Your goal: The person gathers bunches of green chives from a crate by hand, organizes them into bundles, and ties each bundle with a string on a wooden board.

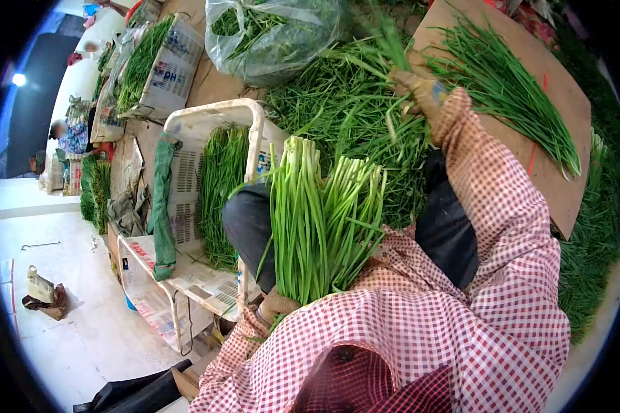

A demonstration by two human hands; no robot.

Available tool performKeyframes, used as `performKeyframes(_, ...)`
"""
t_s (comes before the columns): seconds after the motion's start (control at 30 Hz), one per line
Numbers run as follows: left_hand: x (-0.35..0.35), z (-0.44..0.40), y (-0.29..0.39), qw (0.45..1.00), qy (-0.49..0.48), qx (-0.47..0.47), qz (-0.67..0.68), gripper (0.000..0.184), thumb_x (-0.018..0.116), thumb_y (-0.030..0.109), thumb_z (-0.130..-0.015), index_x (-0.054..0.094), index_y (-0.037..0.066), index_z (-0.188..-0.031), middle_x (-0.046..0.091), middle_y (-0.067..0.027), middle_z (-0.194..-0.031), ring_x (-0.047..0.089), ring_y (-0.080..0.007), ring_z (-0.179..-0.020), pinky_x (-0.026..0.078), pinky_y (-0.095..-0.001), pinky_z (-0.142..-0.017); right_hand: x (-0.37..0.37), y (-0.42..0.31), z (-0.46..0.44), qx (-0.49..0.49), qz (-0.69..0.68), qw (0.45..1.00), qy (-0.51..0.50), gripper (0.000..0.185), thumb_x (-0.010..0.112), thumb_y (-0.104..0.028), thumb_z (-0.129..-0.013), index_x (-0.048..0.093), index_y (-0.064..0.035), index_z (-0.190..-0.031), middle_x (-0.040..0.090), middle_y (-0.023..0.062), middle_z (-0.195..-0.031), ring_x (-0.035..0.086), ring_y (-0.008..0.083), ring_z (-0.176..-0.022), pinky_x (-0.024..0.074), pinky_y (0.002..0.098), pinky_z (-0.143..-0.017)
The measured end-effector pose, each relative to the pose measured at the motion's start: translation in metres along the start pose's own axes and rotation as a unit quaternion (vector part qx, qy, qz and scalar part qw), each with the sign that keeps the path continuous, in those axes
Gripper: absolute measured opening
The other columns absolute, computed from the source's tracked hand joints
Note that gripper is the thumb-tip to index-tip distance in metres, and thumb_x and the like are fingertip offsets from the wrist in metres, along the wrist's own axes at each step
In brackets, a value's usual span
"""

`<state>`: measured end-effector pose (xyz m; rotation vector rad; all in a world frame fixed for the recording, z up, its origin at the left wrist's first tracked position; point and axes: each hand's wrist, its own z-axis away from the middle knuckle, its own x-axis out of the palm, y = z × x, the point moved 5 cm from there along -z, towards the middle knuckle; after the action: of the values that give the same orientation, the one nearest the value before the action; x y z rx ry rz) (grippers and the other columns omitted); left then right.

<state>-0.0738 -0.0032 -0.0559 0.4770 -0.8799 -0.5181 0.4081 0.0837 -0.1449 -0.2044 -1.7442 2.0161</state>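
Note:
A thick bundle of green stalks (pixel 303 227), pale ends up, stands against my lap. My gloved left hand (pixel 280 307) is closed around its lower left side, partly hidden by leaves and sleeve. At the upper right my gloved right hand (pixel 420 96) grips some loose green leaves, which are blurred, above a heap of loose greens (pixel 351 103). To the right of that hand, a separate bunch of long stalks (pixel 506 89) lies on a brown board (pixel 565 199).
A white plastic crate (pixel 179 120) with greens stands to my left, a green cloth over its edge. Beyond it are another crate (pixel 176 69) and a clear bag of greens (pixel 275 41). More greens (pixel 589 275) lie at the far right. People sit in the distance.

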Motion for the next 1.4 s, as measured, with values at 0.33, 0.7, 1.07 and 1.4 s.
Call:
performKeyframes(0.33,-0.003,0.001,-0.006,1.0,0.01,0.016,0.007,0.052,0.06,0.015,-0.085,0.045,0.002,-0.133,0.055,-0.0142,-0.126,0.057,-0.0267,-0.108,0.049,-0.0409,-0.092,0.152,-0.079,0.125,-0.079,0.526,0.793,-0.296,0.053,0.063,-0.029,-0.082,0.049,-0.004,-0.126,0.057,0.0167,-0.119,0.057,0.0307,-0.106,0.046,0.0416,-0.088)
performKeyframes(0.7,-0.021,0.02,-0.009,0.998,0.027,0.052,0.03,0.056,0.067,0.013,-0.081,0.047,0.001,-0.132,0.058,-0.0152,-0.122,0.06,-0.0276,-0.103,0.051,-0.0421,-0.088,0.067,-0.074,0.11,0.114,0.107,0.987,0.024,0.045,0.064,-0.034,-0.085,0.055,-0.0083,-0.121,0.065,0.0049,-0.098,0.059,0.0116,-0.072,0.0444,0.0251,-0.056)
performKeyframes(1.07,-0.026,0.015,-0.021,0.992,0.042,0.111,0.044,0.06,0.073,0.011,-0.077,0.048,0.0,-0.131,0.061,-0.0162,-0.119,0.063,-0.0286,-0.098,0.054,-0.0433,-0.084,0.183,0.001,0.169,-0.059,0.0,0.99,-0.129,0.079,0.074,-0.047,-0.075,0.042,-0.0066,-0.135,0.059,0.016,-0.119,0.058,0.0304,-0.105,0.0455,0.0416,-0.091)
performKeyframes(1.4,0.005,0.01,-0.004,0.988,0.101,0.047,0.104,0.068,0.067,0.0,-0.064,0.048,-0.001,-0.129,0.062,-0.0157,-0.115,0.063,-0.0293,-0.098,0.052,-0.0426,-0.087,0.145,0.01,0.17,0.165,0.411,0.869,-0.222,0.03,0.057,-0.02,-0.086,0.053,-0.0049,-0.111,0.053,0.0082,-0.081,0.049,0.0198,-0.068,0.0439,0.0325,-0.075)
